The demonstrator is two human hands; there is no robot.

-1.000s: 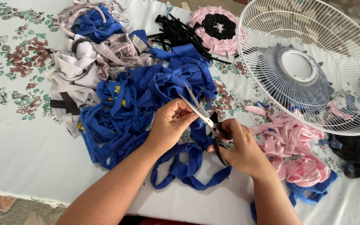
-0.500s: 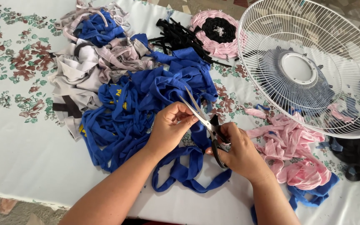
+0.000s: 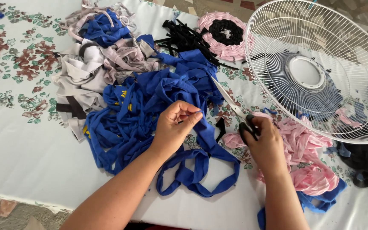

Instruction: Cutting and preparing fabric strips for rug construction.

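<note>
My left hand [image 3: 174, 127] pinches a blue fabric strip [image 3: 201, 166] that loops down onto the white floral tablecloth [image 3: 18, 140]. The strip comes off a large pile of blue cloth [image 3: 150, 102]. My right hand [image 3: 264, 142] grips black-handled scissors [image 3: 231, 104], blades pointing up and left, held apart from the strip, to its right.
A white fan guard [image 3: 320, 68] lies at the right. Pink fabric strips [image 3: 307, 162] are heaped beside my right hand. Grey cloth [image 3: 90, 72], black strips [image 3: 184, 38] and a round pink-and-black woven mat [image 3: 222, 36] lie at the back. The table edge runs along the bottom left.
My hands have drawn apart. The scissors have come away from the blue strip and moved right, while my left hand keeps the strip pinched.
</note>
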